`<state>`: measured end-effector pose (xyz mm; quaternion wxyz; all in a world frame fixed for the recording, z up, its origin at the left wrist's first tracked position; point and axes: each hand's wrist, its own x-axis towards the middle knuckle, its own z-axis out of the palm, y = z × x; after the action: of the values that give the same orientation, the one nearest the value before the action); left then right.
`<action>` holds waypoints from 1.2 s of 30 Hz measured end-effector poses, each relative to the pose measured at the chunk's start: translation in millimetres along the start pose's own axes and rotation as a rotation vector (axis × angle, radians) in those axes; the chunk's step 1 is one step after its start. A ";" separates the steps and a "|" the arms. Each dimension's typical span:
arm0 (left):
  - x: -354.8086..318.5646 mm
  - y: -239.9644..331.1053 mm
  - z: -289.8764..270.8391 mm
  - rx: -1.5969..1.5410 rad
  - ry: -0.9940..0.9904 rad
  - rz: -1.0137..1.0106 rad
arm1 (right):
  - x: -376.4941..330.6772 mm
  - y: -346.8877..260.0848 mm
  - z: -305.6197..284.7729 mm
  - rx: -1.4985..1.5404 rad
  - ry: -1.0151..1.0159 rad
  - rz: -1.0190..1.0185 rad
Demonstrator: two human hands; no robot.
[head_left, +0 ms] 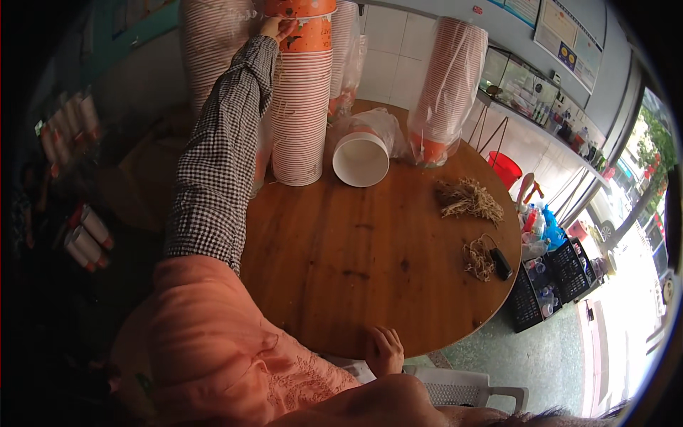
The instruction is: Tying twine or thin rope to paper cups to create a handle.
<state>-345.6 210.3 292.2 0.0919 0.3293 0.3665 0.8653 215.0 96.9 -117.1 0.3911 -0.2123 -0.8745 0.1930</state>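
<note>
My left hand (276,28) reaches far up in a checked sleeve and grips an orange paper cup (307,34) at the top of a tall stack of paper cups (302,114) standing upside down on the round wooden table (356,277). Just above it is another orange cup (299,7). My right hand (384,350) rests with curled fingers on the table's near edge and holds nothing. A white-lined cup stack in a plastic bag (363,158) lies on its side beside the tall stack.
A bagged cup stack (448,85) leans at the table's back right; more stacks stand behind (213,43). Bundles of straw-coloured string (469,201) and a small black object (501,263) lie on the right. Black crates (555,285), a red bucket (506,168) and a white plastic chair (455,388) stand beyond.
</note>
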 end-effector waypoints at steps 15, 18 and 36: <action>32.6 0.1 -25.8 0.099 0.096 -0.217 | -3.3 0.8 4.0 0.051 0.026 0.037; 18.3 -14.9 -54.6 0.143 0.026 -0.179 | -5.0 4.2 5.6 0.045 0.019 0.033; 5.1 5.8 3.2 1.238 -0.042 1.402 | 4.0 -4.3 1.3 -0.004 0.038 0.055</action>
<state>-347.0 210.0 300.3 -0.6362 0.4811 0.4781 0.3677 210.6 95.2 -113.3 0.4015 -0.2408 -0.8611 0.1980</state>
